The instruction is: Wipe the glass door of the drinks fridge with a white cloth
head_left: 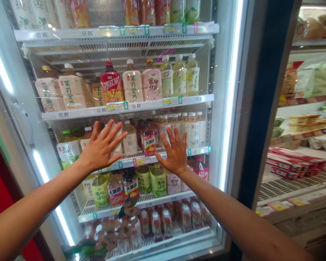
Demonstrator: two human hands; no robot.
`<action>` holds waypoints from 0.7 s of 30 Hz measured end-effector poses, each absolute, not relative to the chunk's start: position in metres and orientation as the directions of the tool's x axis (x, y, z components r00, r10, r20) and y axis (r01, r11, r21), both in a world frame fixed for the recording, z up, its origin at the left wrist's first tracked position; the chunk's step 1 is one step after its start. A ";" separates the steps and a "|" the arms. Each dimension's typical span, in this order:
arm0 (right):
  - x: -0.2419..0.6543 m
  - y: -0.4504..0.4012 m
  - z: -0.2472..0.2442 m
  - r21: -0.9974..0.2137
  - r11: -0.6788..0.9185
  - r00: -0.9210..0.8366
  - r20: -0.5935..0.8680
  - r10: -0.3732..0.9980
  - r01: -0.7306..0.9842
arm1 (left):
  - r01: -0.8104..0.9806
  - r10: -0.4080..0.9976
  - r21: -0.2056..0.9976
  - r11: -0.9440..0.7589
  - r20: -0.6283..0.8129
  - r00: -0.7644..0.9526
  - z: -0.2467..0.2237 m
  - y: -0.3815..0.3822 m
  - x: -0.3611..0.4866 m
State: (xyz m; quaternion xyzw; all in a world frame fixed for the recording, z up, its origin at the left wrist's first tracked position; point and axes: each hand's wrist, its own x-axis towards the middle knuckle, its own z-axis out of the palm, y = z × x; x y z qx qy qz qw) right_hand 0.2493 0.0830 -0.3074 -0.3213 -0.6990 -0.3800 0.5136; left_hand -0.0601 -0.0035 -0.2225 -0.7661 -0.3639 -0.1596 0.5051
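Note:
My left hand is raised with its fingers spread, in front of the lower middle shelf of a lit drinks cooler. To its right my right hand is held up the same way, fingers apart. Neither holds anything. Faint reflections lie over the shelves, as on a glass door; whether my palms touch it I cannot tell. Between the hands stand a dark-labelled iced tea bottle and a pale tea bottle. A green-capped bottle is left of my left hand. Some bottles are hidden behind my fingers.
A red-labelled bottle stands among pale ones on the shelf above. Green bottles and others fill the shelf below, with packs of small bottles at the bottom. Right of the dark cooler frame, an open rack holds red boxes.

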 end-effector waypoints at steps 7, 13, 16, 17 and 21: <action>0.248 0.080 -0.305 0.212 0.502 -0.266 0.963 0.037 0.839 | 0.596 0.343 -0.751 -0.285 0.501 0.795 -0.246 -0.004 -0.040; 0.249 0.081 -0.304 0.215 0.509 -0.266 0.964 0.028 0.833 | 0.735 0.337 -0.658 -0.167 0.662 0.669 -0.184 0.007 -0.038; 0.248 0.082 -0.304 0.218 0.505 -0.273 0.961 0.038 0.835 | 0.811 0.330 -0.569 -0.139 0.745 0.579 -0.193 0.011 -0.018; 0.247 0.081 -0.304 0.217 0.504 -0.274 0.961 0.040 0.836 | 0.767 0.345 -0.617 -0.174 0.692 0.635 -0.205 0.012 -0.012; 0.251 0.073 -0.304 0.209 0.514 -0.285 0.956 0.072 0.832 | 0.505 0.339 -0.807 -0.305 0.404 0.850 -0.224 0.011 -0.011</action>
